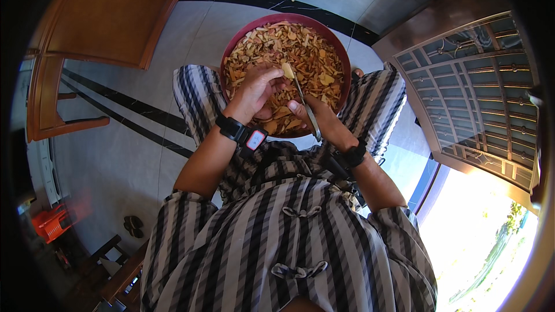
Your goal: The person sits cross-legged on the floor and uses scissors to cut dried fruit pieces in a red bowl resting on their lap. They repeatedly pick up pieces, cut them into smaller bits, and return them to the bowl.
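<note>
A round red basin [345, 58] stands between the person's knees, filled with yellow and brown chopped pieces [269, 50] that look like dried root or peel. Over it, my left hand [258, 89] holds a pale yellow piece [287, 70] at its fingertips. My right hand [318, 117] grips a long, narrow metal blade tool [304, 103], whose upper end meets the pale piece. Whether the tool is a knife or shears cannot be told. The lower fingers of my left hand hang just above the pieces.
Wooden furniture [108, 13] stands at the upper left. A door with a metal grille [481, 91] is at the right, beside a bright opening. Dark footwear [133, 226] and an orange plastic stool or chair [52, 223] are at the lower left.
</note>
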A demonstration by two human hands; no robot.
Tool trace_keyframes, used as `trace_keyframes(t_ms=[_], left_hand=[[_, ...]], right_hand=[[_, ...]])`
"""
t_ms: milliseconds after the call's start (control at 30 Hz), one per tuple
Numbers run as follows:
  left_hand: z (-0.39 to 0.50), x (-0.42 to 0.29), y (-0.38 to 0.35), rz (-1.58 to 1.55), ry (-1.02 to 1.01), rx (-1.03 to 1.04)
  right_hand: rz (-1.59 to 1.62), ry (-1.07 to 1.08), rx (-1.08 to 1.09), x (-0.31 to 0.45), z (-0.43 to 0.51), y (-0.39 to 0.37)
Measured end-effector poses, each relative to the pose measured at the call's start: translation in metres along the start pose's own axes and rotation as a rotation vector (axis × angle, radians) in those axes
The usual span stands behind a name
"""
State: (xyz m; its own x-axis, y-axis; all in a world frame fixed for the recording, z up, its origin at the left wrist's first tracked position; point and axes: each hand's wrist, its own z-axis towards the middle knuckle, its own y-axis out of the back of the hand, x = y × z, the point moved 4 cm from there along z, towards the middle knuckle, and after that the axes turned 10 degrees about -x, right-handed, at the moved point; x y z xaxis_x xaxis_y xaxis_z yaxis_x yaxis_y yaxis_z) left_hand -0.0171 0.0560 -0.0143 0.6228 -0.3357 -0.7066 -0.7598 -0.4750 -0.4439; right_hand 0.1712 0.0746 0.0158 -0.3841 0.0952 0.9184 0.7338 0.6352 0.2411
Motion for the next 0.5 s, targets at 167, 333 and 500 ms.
trace_keyframes(t_ms=[167, 333, 500], left_hand=[[-0.0009, 0.004, 0.0005, 0.0, -0.011, -0.029], [-0.0006, 0.0026, 0.0036, -0.061, -0.056, -0.106], [-0.0047, 0.0058, -0.0011, -0.048, -0.071, -0.066]], right_hand=[[-0.008, -0.045, 0.035, -0.0002, 0.0022, 0.0011], [-0.006, -0.043, 0.024, -0.0001, -0.0007, 0.0002], [0.006, -0.079, 0.044, -0.0053, 0.0032, -0.0014]])
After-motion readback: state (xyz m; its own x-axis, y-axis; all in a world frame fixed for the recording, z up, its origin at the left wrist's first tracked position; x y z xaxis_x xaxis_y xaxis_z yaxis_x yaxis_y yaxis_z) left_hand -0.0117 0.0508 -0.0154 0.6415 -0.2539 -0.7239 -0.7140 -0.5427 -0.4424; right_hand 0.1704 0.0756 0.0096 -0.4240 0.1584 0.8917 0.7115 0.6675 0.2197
